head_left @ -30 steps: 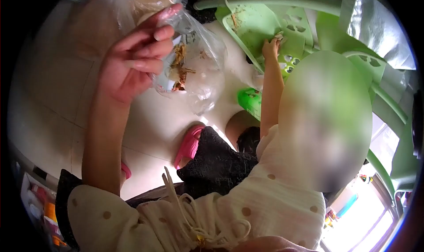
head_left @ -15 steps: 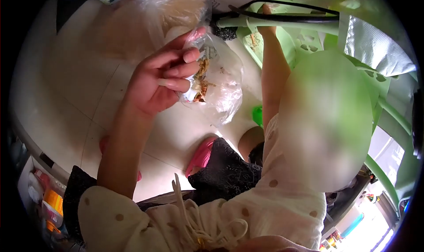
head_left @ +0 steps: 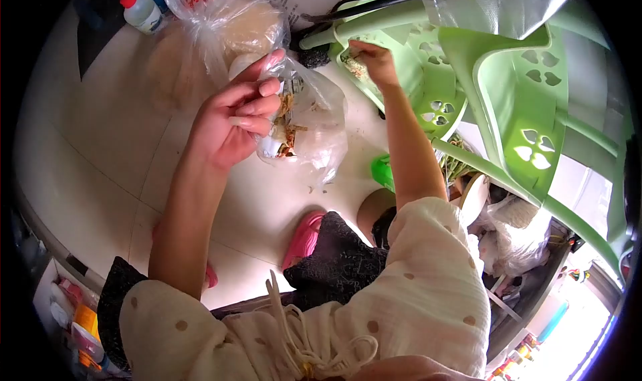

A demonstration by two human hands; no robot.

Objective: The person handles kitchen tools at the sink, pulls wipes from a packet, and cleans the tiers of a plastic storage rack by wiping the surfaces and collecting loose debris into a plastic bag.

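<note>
My left hand (head_left: 234,113) pinches the rim of a clear plastic bag (head_left: 324,123), which hangs open over the floor. Brown scraps (head_left: 287,130) lie inside the bag. On the right, my right hand (head_left: 376,61) reaches into a light green plastic rack tray (head_left: 408,80), its fingers bent down at the tray's left end. Pale debris (head_left: 354,65) shows under those fingers; whether they grip any of it is too small to tell.
Beyond the bag stand a tied clear bag (head_left: 234,27) and a red-capped bottle (head_left: 142,13). A green bottle (head_left: 382,172) is near my pink shoe (head_left: 304,239). Green rack tiers (head_left: 528,107) rise at right, with bagged items (head_left: 518,230) below.
My right hand went to the far end of the tray, then drew back a little toward its left end. My left hand and the bag shifted right, then slightly left. More of the rack shows.
</note>
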